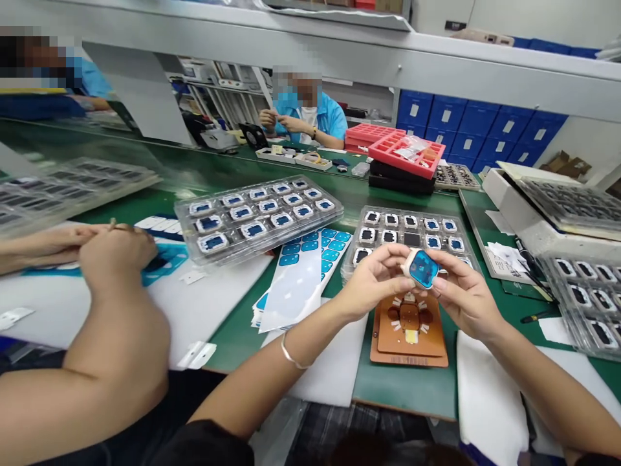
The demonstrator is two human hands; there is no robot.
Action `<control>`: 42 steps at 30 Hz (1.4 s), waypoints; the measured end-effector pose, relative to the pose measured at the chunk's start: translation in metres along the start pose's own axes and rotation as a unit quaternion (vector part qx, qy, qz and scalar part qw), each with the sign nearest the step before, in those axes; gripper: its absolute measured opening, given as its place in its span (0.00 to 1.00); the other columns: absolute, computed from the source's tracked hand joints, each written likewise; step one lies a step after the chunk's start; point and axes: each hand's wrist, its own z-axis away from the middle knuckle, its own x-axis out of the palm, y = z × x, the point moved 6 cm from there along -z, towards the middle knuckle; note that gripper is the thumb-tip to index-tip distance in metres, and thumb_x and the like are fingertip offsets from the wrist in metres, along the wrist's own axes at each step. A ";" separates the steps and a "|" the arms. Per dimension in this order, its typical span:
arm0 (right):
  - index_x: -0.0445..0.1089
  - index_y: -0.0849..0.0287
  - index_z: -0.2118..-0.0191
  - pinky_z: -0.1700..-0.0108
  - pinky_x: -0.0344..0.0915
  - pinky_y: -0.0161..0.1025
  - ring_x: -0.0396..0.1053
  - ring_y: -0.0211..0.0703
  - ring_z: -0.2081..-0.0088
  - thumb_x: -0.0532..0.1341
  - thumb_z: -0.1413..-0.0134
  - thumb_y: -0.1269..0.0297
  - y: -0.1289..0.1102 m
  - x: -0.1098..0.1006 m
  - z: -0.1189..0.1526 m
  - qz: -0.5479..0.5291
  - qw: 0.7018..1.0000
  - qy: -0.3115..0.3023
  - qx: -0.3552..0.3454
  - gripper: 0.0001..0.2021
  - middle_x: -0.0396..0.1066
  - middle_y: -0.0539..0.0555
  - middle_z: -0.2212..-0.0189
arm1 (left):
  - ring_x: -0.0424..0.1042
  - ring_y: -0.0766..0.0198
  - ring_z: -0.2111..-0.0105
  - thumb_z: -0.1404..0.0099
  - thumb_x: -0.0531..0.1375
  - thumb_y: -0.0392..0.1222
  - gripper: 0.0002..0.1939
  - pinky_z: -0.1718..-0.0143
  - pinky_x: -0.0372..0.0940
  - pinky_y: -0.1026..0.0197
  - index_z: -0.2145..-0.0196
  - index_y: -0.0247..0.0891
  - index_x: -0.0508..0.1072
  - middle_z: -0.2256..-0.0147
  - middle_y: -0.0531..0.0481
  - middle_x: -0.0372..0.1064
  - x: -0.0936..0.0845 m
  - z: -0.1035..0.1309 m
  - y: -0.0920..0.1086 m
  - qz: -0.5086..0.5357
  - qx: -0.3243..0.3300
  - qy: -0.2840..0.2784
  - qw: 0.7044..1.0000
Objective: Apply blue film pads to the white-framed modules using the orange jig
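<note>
A small white-rimmed watch case [423,268] with a blue film on its face is held up between both my hands. My left hand [372,282] pinches its left side with thumb and fingers. On the opposite side, my right hand [466,296] grips the edge, its thumb near the lower corner. Just below lies an orange-brown fixture plate [407,346] with a shaped recess. Behind my hands sits a clear tray [352,259] of similar cases, some blue-faced and some dark. Sheets of blue film stickers [291,291] lie left of my left forearm.
Another clear tray [218,252] of blue-faced cases stands to the left. A co-worker's hands [116,249] work at the far left. Red trays [407,152] are stacked at the back. More trays [582,291] and a white foam box [514,207] stand at right.
</note>
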 end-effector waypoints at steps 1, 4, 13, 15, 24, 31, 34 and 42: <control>0.76 0.45 0.53 0.59 0.75 0.37 0.75 0.39 0.62 0.70 0.49 0.58 0.002 0.000 -0.002 0.000 1.000 0.016 -0.013 0.15 0.76 0.50 0.56 | 0.76 0.64 0.70 0.48 0.72 0.52 0.23 0.63 0.72 0.62 0.62 0.37 0.69 0.69 0.53 0.73 0.000 -0.002 -0.001 0.033 -0.005 0.004 0.999; 0.76 0.42 0.53 0.61 0.75 0.36 0.75 0.39 0.61 0.70 0.48 0.62 0.015 -0.003 -0.003 0.008 0.999 0.041 -0.031 0.15 0.75 0.49 0.53 | 0.74 0.68 0.72 0.46 0.72 0.51 0.20 0.65 0.70 0.65 0.68 0.34 0.70 0.71 0.53 0.71 -0.003 -0.002 -0.008 0.072 -0.003 0.020 0.997; 0.76 0.43 0.51 0.57 0.75 0.40 0.74 0.42 0.59 0.70 0.48 0.65 0.026 -0.010 -0.003 0.068 0.997 0.017 -0.041 0.17 0.75 0.51 0.56 | 0.66 0.72 0.72 0.42 0.68 0.56 0.22 0.71 0.62 0.70 0.62 0.35 0.69 0.68 0.54 0.67 -0.009 0.009 -0.028 0.051 -0.005 0.025 0.998; 0.77 0.45 0.53 0.58 0.75 0.39 0.73 0.42 0.59 0.71 0.51 0.66 0.023 -0.012 -0.004 0.102 0.992 0.036 -0.066 0.18 0.73 0.53 0.55 | 0.65 0.73 0.72 0.41 0.67 0.57 0.22 0.71 0.61 0.70 0.62 0.36 0.68 0.67 0.54 0.65 -0.008 0.009 -0.028 0.054 -0.003 0.017 0.998; 0.74 0.45 0.50 0.57 0.73 0.41 0.71 0.41 0.57 0.69 0.48 0.67 0.017 -0.014 -0.002 0.228 0.965 0.041 -0.126 0.18 0.66 0.53 0.54 | 0.68 0.68 0.63 0.42 0.68 0.56 0.22 0.60 0.65 0.64 0.65 0.35 0.67 0.62 0.52 0.67 -0.012 -0.001 -0.028 0.062 0.064 -0.012 0.996; 0.72 0.48 0.49 0.62 0.74 0.40 0.71 0.41 0.60 0.67 0.46 0.64 0.008 -0.010 -0.004 0.317 0.935 0.021 -0.156 0.18 0.64 0.55 0.54 | 0.68 0.69 0.67 0.40 0.66 0.56 0.21 0.61 0.66 0.64 0.66 0.36 0.65 0.67 0.54 0.68 -0.011 -0.003 -0.033 0.081 0.054 -0.043 0.994; 0.72 0.50 0.50 0.65 0.73 0.39 0.69 0.38 0.65 0.67 0.45 0.64 0.006 -0.010 -0.003 0.338 0.927 0.021 -0.162 0.16 0.64 0.56 0.52 | 0.69 0.70 0.67 0.39 0.66 0.55 0.20 0.61 0.67 0.64 0.65 0.36 0.65 0.67 0.55 0.67 -0.012 -0.002 -0.035 0.094 0.047 -0.044 0.993; 0.70 0.47 0.50 0.63 0.73 0.38 0.67 0.33 0.68 0.67 0.46 0.68 0.004 -0.016 -0.002 0.322 0.931 0.022 -0.168 0.18 0.60 0.53 0.51 | 0.74 0.65 0.60 0.40 0.66 0.57 0.22 0.52 0.68 0.58 0.62 0.35 0.68 0.59 0.47 0.74 -0.014 -0.004 -0.038 0.131 0.037 -0.046 0.990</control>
